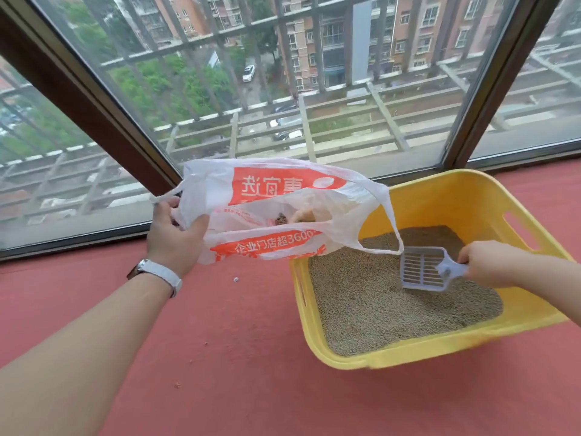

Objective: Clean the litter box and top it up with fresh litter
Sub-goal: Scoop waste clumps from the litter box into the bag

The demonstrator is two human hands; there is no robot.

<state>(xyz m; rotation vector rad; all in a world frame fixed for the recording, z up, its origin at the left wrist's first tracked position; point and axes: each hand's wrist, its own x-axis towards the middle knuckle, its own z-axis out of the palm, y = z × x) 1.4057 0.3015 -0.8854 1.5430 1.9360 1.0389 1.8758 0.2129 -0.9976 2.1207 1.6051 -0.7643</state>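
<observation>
Yellow litter box (434, 350) sits on the red floor (235, 357) near the big window (283, 89), right of centre. It holds a layer of grey-tan litter (393, 313), spread fairly evenly across the bottom. Right hand (490, 262) grips the handle of a pale blue slotted scoop (423, 268), fingers curled round it; scoop head is held over the litter, tilted, whether it touches the litter I cannot tell. Left hand (174, 234) holds up a white plastic bag (283, 212) with orange print, pinching one edge and a handle near the mouth; bag hangs in the air just left of the box, one loop handle drooping down toward the scoop. Some dark and tan clumps show through the bag. White-strapped watch (158, 273) on the left wrist. A few stray crumbs lie on the floor left of the box.
</observation>
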